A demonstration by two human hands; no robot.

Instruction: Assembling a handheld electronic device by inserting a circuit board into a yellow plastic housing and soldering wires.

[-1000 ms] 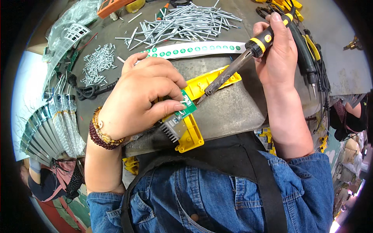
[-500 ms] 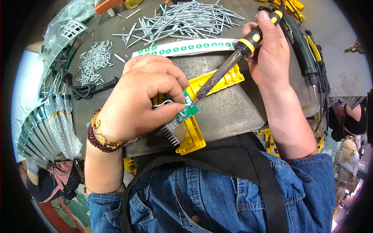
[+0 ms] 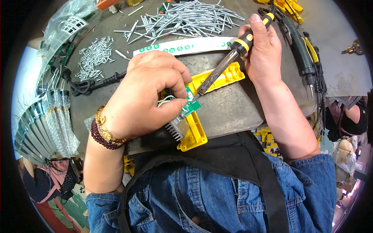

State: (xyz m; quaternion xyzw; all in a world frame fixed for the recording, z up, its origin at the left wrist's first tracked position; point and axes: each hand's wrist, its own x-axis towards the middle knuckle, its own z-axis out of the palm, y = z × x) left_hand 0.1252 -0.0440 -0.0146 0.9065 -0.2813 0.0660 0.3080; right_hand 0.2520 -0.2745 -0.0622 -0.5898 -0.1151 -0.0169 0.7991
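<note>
My right hand [image 3: 265, 58] is wrapped round the black-and-yellow handle of a soldering iron [image 3: 222, 69]. The iron slants down to the left, its tip at a small green circuit board [image 3: 193, 107]. Thumb and fingers of my left hand [image 3: 149, 93] pinch together at the board's edge, on a white wire [image 3: 167, 99]; the fingertips hide the wire's end. A finned metal heat sink [image 3: 175, 129] is attached beside the board. Underneath lies an open yellow plastic tool housing [image 3: 196, 134], partly covered by the board and my left hand.
Long screws [image 3: 190, 19] lie heaped at the back, short screws [image 3: 93, 58] at the left. A white sticker strip [image 3: 184, 46] crosses behind my hands. A corded electric screwdriver [image 3: 301, 54] lies right, a black power cord [image 3: 99, 83] left. Bubble-wrapped parts [image 3: 62, 124] sit at far left.
The iron and my right hand have shifted slightly left, with the tip still at the board. My left hand keeps its pinch. The view has moved a little.
</note>
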